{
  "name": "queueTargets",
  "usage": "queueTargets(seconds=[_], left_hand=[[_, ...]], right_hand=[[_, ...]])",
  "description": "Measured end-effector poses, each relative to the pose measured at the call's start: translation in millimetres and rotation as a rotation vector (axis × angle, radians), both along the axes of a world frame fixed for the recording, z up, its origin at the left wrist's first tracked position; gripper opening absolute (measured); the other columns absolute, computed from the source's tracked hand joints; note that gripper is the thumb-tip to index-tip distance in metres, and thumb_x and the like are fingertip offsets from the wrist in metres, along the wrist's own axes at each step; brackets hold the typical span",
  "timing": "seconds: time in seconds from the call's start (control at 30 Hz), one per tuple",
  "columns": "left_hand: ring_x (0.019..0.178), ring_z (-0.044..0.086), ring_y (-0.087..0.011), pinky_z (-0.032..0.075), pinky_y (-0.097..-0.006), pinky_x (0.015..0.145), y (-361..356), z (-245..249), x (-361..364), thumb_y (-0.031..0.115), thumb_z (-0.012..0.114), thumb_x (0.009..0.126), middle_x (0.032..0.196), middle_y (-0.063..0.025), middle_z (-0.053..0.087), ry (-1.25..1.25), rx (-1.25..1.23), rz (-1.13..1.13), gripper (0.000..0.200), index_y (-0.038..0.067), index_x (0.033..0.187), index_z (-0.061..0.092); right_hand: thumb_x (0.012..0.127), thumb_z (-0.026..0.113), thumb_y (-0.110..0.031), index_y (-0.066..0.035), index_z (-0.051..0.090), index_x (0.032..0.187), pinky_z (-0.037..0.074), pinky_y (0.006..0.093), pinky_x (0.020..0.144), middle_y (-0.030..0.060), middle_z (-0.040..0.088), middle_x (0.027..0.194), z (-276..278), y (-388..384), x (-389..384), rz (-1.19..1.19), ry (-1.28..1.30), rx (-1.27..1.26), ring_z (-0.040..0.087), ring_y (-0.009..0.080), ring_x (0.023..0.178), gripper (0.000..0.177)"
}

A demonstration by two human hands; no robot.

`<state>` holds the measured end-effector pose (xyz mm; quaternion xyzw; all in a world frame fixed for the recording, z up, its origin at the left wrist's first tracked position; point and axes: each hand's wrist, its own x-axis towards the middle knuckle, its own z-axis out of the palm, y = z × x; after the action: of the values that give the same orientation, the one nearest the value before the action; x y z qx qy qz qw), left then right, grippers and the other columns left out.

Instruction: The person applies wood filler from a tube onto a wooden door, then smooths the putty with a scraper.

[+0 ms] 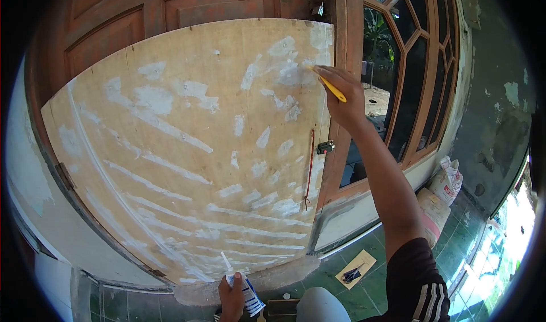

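Note:
A large pale wooden panel [222, 151] with a curved top edge stands upright, marked with white filler patches and streaks. High on its right side, my right hand [344, 94] is closed around a yellow-handled tool [334, 90]. The tool's working end is near a white patch [293, 71]; whether it is a brush or a putty knife is not clear. Low at the panel's bottom edge, my left hand [232, 300] grips a blue-and-white sealant tube [251, 297] with its white nozzle [226, 260] pointing up.
A latch [326, 147] and a red cord [311, 168] are on the panel's right edge. Beyond stands a brown window frame [418, 43]. Sacks [446, 181] lean by the wall. A small board [356, 269] with dark-handled scissors [352, 274] lies on green floor tiles [372, 245].

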<state>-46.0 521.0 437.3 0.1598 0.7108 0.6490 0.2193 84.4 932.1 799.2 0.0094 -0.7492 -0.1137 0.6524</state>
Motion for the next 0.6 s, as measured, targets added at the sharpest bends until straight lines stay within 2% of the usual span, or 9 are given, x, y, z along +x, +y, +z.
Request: queueTargets(seconds=[0.1,0.2,0.3,0.4,0.5,0.57,0.6], left_hand=[[0.069,0.057,-0.0106,0.047,-0.0302,0.063,3.7,-1.2,0.9,0.036,0.064,0.104,0.079,-0.003,0.062,-0.033,0.018,0.014,0.034,0.002,0.102,0.061],[0.069,0.058,-0.0106,0.047,-0.0304,0.064,5.6,-2.1,1.0,0.036,0.063,0.104,0.079,-0.0031,0.062,-0.02,0.01,0.01,0.034,0.002,0.103,0.061],[0.07,0.057,-0.0107,0.047,-0.0308,0.064,2.9,-13.3,-1.8,0.036,0.063,0.105,0.08,-0.0036,0.062,-0.01,0.004,-0.007,0.035,0.002,0.103,0.061],[0.07,0.057,-0.0105,0.047,-0.0306,0.065,4.3,-7.8,2.4,0.037,0.063,0.105,0.081,-0.0037,0.062,0.008,-0.003,-0.002,0.035,0.002,0.103,0.062],[0.071,0.058,-0.0119,0.048,-0.0314,0.066,2.5,9.2,10.1,0.038,0.063,0.104,0.081,-0.0043,0.063,-0.009,0.018,-0.016,0.036,0.001,0.102,0.063],[0.071,0.062,-0.0149,0.05,-0.0338,0.067,3.3,3.6,5.6,0.038,0.064,0.104,0.08,-0.0055,0.065,-0.001,0.032,-0.024,0.038,0.0,0.1,0.064],[0.071,0.06,-0.0134,0.049,-0.0328,0.066,3.8,6.7,5.9,0.037,0.063,0.104,0.079,-0.0044,0.064,-0.016,0.02,-0.014,0.037,0.001,0.099,0.063]], right_hand=[[0.084,0.064,0.011,-0.008,0.073,0.124,0.054,0.0414,0.092,0.0152,0.074,0.119,32.8,7.2,-7.5,0.034,-0.042,-0.021,0.069,0.0344,0.107,0.045],[0.08,0.066,0.011,-0.006,0.072,0.123,0.055,0.0424,0.093,0.0152,0.073,0.119,30.8,12.8,-14.8,0.026,-0.024,-0.06,0.068,0.0357,0.107,0.047],[0.075,0.07,0.009,-0.006,0.072,0.122,0.055,0.0426,0.093,0.0151,0.073,0.119,4.6,13.8,-14.5,0.005,-0.073,0.093,0.068,0.037,0.108,0.049],[0.069,0.072,0.009,-0.005,0.072,0.121,0.055,0.0431,0.092,0.0145,0.073,0.12,-37.4,5.0,-8.1,0.034,-0.138,0.087,0.068,0.0375,0.108,0.054],[0.073,0.071,0.01,-0.005,0.072,0.12,0.055,0.0432,0.091,0.0151,0.074,0.115,-60.6,-2.7,2.9,0.044,-0.274,0.001,0.068,0.0366,0.107,0.049],[0.077,0.07,0.01,-0.005,0.074,0.117,0.055,0.0419,0.088,0.0154,0.075,0.11,-44.1,1.1,5.3,0.089,-0.215,-0.048,0.069,0.0357,0.105,0.043],[0.079,0.069,0.01,-0.005,0.075,0.115,0.056,0.0413,0.087,0.0156,0.075,0.108,-29.3,3.8,4.5,0.114,-0.182,-0.069,0.069,0.0352,0.104,0.04]])
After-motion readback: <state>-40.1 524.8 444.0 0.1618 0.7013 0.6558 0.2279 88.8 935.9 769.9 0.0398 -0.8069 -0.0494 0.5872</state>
